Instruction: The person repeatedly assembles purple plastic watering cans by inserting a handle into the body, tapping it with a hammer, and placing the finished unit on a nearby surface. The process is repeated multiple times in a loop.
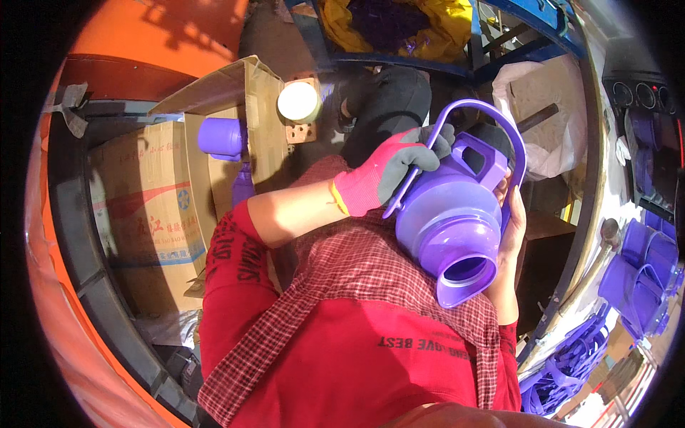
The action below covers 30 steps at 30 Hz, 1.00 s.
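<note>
Apparently only partly fitted, the carrying handle [514, 134] arches over the purple jug shell [432, 196] at three o'clock; the left hand [399, 167] clamps its seemingly unfastened end (the right hand [515, 221] clasps the shell, the other end's seating unclear).

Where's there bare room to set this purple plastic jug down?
Possibly the brownish floor patch between the orange panel and the blue metal frame, beyond the brown cardboard box. Crowded: your right, with purple plastic pieces; your front, with the jug; and the perforated orange brick, under a round white-topped tub.
</note>
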### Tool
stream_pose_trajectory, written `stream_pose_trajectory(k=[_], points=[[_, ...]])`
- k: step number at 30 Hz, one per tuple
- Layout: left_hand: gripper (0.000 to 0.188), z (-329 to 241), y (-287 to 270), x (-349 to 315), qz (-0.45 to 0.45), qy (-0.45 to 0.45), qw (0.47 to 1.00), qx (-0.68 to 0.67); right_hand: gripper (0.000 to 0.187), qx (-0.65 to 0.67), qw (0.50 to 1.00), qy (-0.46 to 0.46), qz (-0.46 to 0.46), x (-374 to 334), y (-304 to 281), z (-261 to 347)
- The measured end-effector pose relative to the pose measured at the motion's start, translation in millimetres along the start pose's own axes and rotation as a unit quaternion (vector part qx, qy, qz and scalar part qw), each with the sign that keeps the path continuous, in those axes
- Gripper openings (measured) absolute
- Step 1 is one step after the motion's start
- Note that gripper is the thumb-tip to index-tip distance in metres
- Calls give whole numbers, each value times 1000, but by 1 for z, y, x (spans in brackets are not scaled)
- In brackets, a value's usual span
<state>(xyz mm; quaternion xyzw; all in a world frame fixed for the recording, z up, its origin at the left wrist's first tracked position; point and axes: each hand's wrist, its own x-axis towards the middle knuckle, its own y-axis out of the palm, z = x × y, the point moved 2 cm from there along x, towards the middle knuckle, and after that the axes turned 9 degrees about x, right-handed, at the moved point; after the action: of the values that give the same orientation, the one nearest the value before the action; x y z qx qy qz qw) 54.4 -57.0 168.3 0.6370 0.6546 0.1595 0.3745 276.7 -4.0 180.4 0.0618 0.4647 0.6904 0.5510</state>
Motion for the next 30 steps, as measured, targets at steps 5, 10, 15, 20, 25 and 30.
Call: stream_pose_trajectory(k=[5,10,15,20,25,30], points=[[29,-10,7,-9,-74,-70,992,80,41,13,997,21,-74,-6,1,-4],[44,-10,12,-13,-55,253,914,312,51,-116,966,-206,107,-16,2,1],[74,9,-21,3,-197,230,860,411,72,-474,830,-287,61,11,33,15],[67,-2,-119,-39,-298,389,709,507,52,-483,826,-134,259,61,57,5],[48,-2,-344,-114,-605,233,698,302,25,-575,764,-279,86,68,55,57],[48,51,-526,-105,-632,53,722,278,17,-509,696,-488,-137,-26,77,227]])
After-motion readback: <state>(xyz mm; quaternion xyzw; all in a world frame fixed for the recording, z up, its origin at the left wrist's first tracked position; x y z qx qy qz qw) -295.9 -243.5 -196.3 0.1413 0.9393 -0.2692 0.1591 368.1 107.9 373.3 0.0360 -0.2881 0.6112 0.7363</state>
